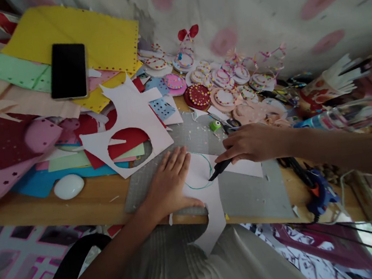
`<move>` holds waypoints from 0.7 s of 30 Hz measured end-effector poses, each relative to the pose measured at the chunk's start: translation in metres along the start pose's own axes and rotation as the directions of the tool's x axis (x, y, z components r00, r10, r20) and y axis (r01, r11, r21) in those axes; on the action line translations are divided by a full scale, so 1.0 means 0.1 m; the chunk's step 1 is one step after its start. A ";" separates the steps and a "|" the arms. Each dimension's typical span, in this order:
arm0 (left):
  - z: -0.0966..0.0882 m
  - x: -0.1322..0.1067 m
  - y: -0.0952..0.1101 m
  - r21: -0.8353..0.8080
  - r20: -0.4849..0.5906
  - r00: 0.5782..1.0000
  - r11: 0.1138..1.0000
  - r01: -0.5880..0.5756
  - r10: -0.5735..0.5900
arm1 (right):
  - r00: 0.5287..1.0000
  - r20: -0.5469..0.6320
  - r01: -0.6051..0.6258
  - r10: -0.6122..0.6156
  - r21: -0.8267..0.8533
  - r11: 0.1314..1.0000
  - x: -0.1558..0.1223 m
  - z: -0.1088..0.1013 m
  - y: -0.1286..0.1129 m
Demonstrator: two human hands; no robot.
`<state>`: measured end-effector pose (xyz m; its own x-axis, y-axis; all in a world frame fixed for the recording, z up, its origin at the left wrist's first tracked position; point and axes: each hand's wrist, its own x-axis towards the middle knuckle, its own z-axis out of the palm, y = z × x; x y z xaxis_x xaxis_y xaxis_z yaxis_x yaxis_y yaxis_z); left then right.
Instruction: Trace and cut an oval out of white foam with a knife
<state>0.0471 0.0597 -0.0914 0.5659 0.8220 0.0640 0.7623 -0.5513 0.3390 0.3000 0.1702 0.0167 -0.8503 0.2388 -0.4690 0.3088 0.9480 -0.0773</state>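
Note:
My left hand (172, 178) lies flat with its fingers spread on a white sheet (198, 167), pressing it against the grey cutting mat (251, 197). A green curved outline, roughly a circle, is drawn on the sheet. The sheet has a cut-out curve lower down, and its narrow end hangs over the table edge. My right hand (245, 145) is closed round a black craft knife (219, 169), whose tip meets the sheet at the right side of the green line. Behind that hand lie a pair of scissors (234, 124) and a small green punch (215, 125).
A white sheet with a round hole (134, 112) lies over coloured foam sheets, left. A phone (69, 70) rests on them. Decorated round pieces (197, 96) crowd the back. A blue glue gun (319, 193), its cord, a plastic bottle (344, 116) and a filled cup (323, 85) stand right.

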 end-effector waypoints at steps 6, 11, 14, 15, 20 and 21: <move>-0.01 -0.01 0.00 -0.015 0.002 1.000 1.000 0.000 0.000 | 0.999 0.023 0.042 -0.041 -0.035 0.998 0.07 -0.03 0.08; 0.00 -0.01 0.00 -0.035 -0.001 1.000 0.999 0.005 -0.005 | 0.997 0.031 0.064 -0.064 -0.023 0.998 0.15 -0.10 0.12; -0.01 0.00 0.00 -0.032 0.007 1.000 0.999 0.012 -0.012 | 0.996 0.058 0.066 -0.064 -0.026 0.997 0.19 -0.16 0.13; -0.01 0.00 0.01 -0.032 0.010 1.000 0.999 0.014 -0.014 | 0.996 0.068 0.063 -0.061 -0.033 0.997 0.20 -0.17 0.13; -0.02 0.00 0.02 -0.027 0.020 1.000 0.999 0.018 -0.017 | 0.994 0.092 0.071 -0.067 -0.050 0.996 0.22 -0.22 0.13; -0.02 0.00 0.02 -0.027 0.023 1.000 0.999 0.017 -0.016 | 0.993 0.094 0.073 -0.068 -0.052 0.996 0.23 -0.23 0.13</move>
<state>0.0476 0.0590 -0.0888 0.5609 0.8271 0.0366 0.7627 -0.5335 0.3657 0.2748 0.1926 0.0252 -0.8258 0.1528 -0.5429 0.2230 0.9726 -0.0655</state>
